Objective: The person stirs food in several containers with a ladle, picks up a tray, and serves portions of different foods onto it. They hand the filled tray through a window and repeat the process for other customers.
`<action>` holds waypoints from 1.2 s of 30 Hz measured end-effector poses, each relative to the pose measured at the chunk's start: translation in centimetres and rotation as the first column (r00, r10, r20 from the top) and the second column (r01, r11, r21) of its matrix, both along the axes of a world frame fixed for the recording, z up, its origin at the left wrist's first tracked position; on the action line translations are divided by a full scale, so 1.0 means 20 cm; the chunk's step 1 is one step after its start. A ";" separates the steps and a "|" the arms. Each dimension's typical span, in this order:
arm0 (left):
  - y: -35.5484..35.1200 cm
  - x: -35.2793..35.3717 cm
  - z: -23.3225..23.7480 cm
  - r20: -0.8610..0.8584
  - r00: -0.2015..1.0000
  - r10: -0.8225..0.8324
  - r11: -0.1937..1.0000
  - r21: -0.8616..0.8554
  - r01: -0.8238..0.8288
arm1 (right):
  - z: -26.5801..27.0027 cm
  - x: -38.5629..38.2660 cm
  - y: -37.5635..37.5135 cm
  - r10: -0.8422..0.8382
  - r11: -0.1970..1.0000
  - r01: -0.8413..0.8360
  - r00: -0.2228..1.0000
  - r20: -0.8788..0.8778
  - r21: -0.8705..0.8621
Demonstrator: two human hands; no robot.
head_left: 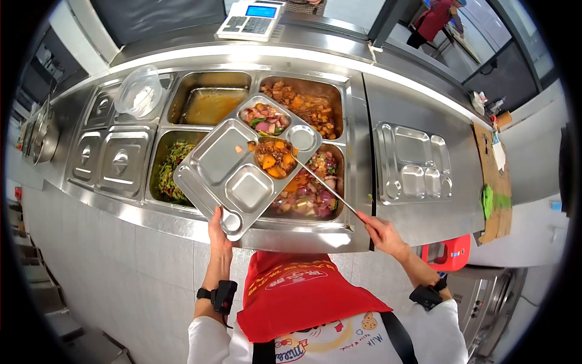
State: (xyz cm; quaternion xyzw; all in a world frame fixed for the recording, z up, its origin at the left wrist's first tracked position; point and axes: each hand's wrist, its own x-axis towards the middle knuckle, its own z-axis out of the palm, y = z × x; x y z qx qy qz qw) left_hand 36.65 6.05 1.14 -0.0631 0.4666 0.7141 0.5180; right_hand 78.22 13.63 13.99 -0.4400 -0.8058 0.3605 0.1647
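My left hand (218, 234) grips the near edge of a steel compartment tray (220, 149), which is held at an angle above the food pans. In my right hand (385, 236) is the red handle of a long serving spoon (327, 187). The spoon's head is at the tray's middle compartment, among orange chunks in sauce (274, 159); its exact outline is hidden by the food. Another compartment holds meat with onion and green pepper (265, 119). Under the tray, a pan of onion and meat (312, 191) is partly covered, as is a pan of chunky stew (306, 104).
Shredded greens (172, 173) fill a pan on the left. Behind it is a pan with shallow brown liquid (218, 108). Further left are lidded pans (123, 155) and a clear plastic tub (139, 92). More compartment trays (414, 162) lie right; a scale (250, 20) stands behind.
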 end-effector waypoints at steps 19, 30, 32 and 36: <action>-1.51 -0.44 0.08 -0.157 0.913 0.376 0.862 -0.301 -0.407 | -0.10 -1.33 0.22 0.198 0.976 -0.188 0.976 0.088 -0.114; -1.93 -0.91 -0.05 -0.156 0.916 0.369 0.895 -0.208 -0.395 | 0.11 -1.59 0.14 0.411 0.890 -0.454 0.839 0.356 0.043; -1.89 -0.96 -0.03 -0.130 0.936 0.329 0.905 -0.242 -0.351 | 0.07 -1.52 0.15 0.330 0.942 -0.335 0.910 0.252 -0.022; -1.86 -1.03 -0.08 -0.111 0.944 0.310 0.911 -0.251 -0.328 | -0.01 -1.63 0.04 -0.043 0.804 0.078 0.996 0.073 -0.590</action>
